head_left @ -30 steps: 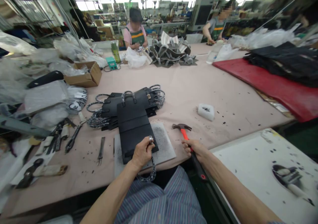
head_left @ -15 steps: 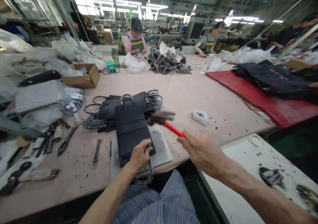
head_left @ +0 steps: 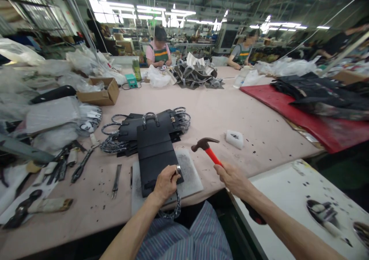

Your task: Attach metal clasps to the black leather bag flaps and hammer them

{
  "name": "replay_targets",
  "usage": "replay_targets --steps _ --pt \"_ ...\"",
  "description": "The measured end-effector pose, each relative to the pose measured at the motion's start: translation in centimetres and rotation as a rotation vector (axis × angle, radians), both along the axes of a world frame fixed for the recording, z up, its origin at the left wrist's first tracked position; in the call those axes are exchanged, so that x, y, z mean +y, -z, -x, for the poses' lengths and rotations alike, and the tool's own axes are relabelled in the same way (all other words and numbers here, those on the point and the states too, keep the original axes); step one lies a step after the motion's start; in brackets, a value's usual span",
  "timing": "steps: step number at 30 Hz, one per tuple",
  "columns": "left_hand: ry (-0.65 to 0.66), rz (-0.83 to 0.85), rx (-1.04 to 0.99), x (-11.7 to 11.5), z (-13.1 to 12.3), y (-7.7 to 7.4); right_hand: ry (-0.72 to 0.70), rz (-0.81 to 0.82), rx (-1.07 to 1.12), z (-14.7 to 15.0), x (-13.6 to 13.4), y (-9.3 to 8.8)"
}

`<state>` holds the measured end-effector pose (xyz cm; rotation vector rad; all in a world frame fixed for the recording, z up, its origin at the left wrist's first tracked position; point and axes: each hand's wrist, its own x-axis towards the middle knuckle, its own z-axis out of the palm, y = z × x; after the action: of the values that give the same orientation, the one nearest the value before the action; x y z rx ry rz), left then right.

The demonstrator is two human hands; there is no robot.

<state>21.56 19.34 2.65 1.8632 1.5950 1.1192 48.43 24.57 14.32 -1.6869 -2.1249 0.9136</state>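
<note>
Pinching a short silver piece [head_left: 178, 169] between thumb and fingers, the left hand [head_left: 165, 184] rests at five o'clock on a flat black panel [head_left: 155, 146], its grip narrow around the metal; the hand hides the lower end, so I cannot tell whether that touches the panel. The right hand [head_left: 234, 178] has its grip wrapped around the handle of a claw hammer [head_left: 213, 156], whose head lies toward half past two from the panel's middle, well apart from the silver piece, claw pointing to three o'clock. Black and orange-red sections show on the handle, on either side of the fist. The panel lies partly over a pale, speckled board [head_left: 193, 177] at the near edge of the table [head_left: 213, 106], and a mottled loop [head_left: 178, 204] hangs down past that edge near five o'clock. At eleven o'clock, the panel's far end overlaps a pile of black pieces [head_left: 129, 127] with similar loops. A two-pronged tool [head_left: 116, 179] lies at eight o'clock, a small white block [head_left: 234, 139] just short of three, a red sheet [head_left: 266, 100] at two, and a grey heap [head_left: 184, 75] at one.
</note>
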Motion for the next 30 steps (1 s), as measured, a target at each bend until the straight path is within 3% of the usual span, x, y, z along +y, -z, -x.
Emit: replay_targets --steps 3,6,10,14,16,18,21,23,26,28,30 --pt "-0.003 -0.037 0.053 -0.1 0.0 -0.1 0.134 0.134 -0.087 -0.8 1.5 4.7" --pt "-0.008 -0.046 0.074 -0.1 -0.1 -0.2 0.159 0.083 -0.178 -1.1 2.5 8.0" --pt "-0.032 -0.058 0.094 0.0 -0.1 0.0 0.112 -0.139 -0.197 0.6 2.3 9.0" --pt "-0.032 -0.084 0.088 -0.2 0.0 0.3 -0.215 -0.417 -0.013 5.5 0.0 9.3" --pt "-0.031 -0.065 0.047 -0.3 -0.2 0.2 -0.326 -0.417 0.025 8.0 -1.4 10.0" --pt "-0.06 0.004 -0.054 -0.2 -0.3 -0.1 -0.344 -0.397 0.014 9.7 -2.6 10.8" --pt "-0.274 0.138 -0.345 0.9 0.1 -0.9 -0.301 -0.365 0.021 10.3 -3.2 11.5" --pt "-0.451 0.172 -0.588 1.8 1.4 -1.8 -0.291 -0.352 0.046 10.0 -3.1 11.5" --pt "-0.528 0.181 -0.712 1.8 5.5 -3.3 -0.281 -0.348 0.066 9.7 -2.9 11.2" --pt "-0.561 0.195 -0.502 0.5 9.4 -4.1 -0.285 -0.357 0.065 9.8 -2.9 11.0" --pt "-0.645 0.229 -0.125 -1.5 13.6 -4.7 -0.295 -0.371 0.055 9.8 -3.1 11.1"
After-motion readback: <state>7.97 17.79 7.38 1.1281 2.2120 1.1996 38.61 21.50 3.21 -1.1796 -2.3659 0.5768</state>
